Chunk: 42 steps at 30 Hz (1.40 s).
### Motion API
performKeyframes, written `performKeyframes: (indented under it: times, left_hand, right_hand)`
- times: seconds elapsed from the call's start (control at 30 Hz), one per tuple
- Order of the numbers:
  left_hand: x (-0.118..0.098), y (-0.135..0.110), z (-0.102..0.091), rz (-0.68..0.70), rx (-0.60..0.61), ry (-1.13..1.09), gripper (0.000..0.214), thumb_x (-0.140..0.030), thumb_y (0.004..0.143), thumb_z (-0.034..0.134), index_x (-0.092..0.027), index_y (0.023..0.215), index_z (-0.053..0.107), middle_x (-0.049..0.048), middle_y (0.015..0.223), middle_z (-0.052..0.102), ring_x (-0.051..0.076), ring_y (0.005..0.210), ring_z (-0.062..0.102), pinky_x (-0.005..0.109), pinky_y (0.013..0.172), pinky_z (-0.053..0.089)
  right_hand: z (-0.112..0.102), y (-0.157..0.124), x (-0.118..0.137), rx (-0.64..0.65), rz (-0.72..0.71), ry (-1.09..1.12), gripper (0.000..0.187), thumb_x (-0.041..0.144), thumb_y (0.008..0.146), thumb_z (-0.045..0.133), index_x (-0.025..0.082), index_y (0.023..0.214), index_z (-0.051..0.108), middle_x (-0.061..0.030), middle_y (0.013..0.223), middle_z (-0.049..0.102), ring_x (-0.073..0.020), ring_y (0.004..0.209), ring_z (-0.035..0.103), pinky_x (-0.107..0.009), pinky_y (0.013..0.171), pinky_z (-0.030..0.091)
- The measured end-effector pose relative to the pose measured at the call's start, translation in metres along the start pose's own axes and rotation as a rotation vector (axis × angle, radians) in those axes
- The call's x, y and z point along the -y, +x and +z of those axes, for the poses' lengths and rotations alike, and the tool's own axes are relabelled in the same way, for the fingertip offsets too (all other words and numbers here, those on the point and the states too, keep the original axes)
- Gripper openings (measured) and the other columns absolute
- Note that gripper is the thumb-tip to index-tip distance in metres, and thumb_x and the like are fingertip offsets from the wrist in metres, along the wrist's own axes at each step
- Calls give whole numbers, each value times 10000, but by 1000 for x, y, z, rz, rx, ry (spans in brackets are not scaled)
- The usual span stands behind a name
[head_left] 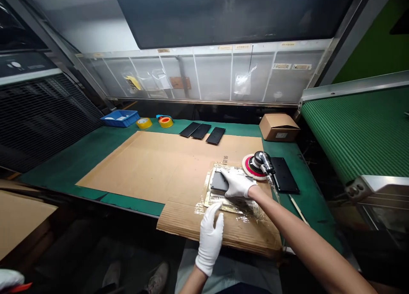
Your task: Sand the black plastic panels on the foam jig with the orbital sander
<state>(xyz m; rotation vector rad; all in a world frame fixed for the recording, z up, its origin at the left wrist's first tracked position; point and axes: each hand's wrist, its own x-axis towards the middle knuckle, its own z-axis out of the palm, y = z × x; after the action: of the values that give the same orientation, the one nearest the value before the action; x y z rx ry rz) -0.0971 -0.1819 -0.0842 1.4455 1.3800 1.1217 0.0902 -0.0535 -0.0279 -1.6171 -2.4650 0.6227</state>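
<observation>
From the head camera, the person's right hand [236, 184], in a white cotton glove, lies flat across a dark grey plate [219, 182], its fingers [227, 176] stretched out and unclenched, pressing on the plate from above rather than gripping its edges. The plate sits on a crinkled, shiny sheet of film [230, 207], which shows a gold tint and lies on a piece of corrugated cardboard [204, 222] at the near edge of the bench. The left hand [209, 238], gloved the same way, rests on the near left part of that film with its fingers [213, 217] together and straight, holding nothing. Just right of the film, a random orbital sander [257, 165] with a red pad lies on its side, and a loose black plate [284, 174] lies beside it. A thin wooden stick [298, 209] lies further right and nearer. A wide brown cardboard sheet [159, 166] covers much of the green bench mat [96, 168]. At the far edge are three black plates [201, 131], a blue tray [120, 118], two tape rolls [155, 122] and a small cardboard box [279, 127], with a green conveyor belt [361, 128] off to the right
</observation>
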Motion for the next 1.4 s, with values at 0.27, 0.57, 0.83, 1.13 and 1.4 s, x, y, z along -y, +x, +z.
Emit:
performKeyframes:
  times: [0.27, 0.57, 0.83, 1.13, 1.4]
  left_hand:
    - [-51, 31, 34, -325, 300, -909, 758, -620, 810, 755, -275, 1448, 533, 108, 1536, 535, 295, 1510, 398, 464, 1248, 339]
    - [-89, 28, -8, -702, 428, -1343, 768, -816, 911, 423, -212, 1327, 652, 132, 1304, 693, 302, 1162, 675, 507, 991, 559]
    - [-104, 27, -23, -617, 430, -1230, 748, -800, 923, 379, -233, 1327, 653, 158, 1455, 594, 370, 1301, 594, 540, 991, 531]
    - [-107, 20, -28, -578, 453, -1084, 838, -872, 884, 295, -231, 1294, 648, 185, 1401, 627, 383, 1189, 654, 558, 919, 558]
    - [-101, 18, -31, -583, 456, -1163, 820, -843, 911, 266, -221, 1253, 676, 185, 1370, 644, 392, 1205, 636, 594, 936, 542]
  right_hand:
    - [-24, -46, 51, -342, 267, 371, 721, 626, 980, 481, 156, 1522, 415, -205, 1463, 546, -332, 1372, 504, -486, 1130, 398]
    - [11, -219, -40, -875, 960, 215, 612, 581, 972, 432, 178, 1383, 639, -170, 1337, 659, -364, 1245, 615, -496, 1110, 448]
    - [86, -248, -90, -228, 1082, -89, 741, 652, 934, 342, 191, 1465, 575, -243, 1277, 641, -460, 1048, 664, -546, 787, 532]
    - [87, -249, -99, -176, 1061, 19, 568, 457, 910, 375, 177, 1321, 649, -181, 1050, 726, -349, 800, 709, -424, 666, 514]
    - [85, -254, -95, -249, 1106, 136, 594, 481, 872, 396, 164, 1308, 647, -167, 1075, 739, -353, 843, 702, -425, 700, 517]
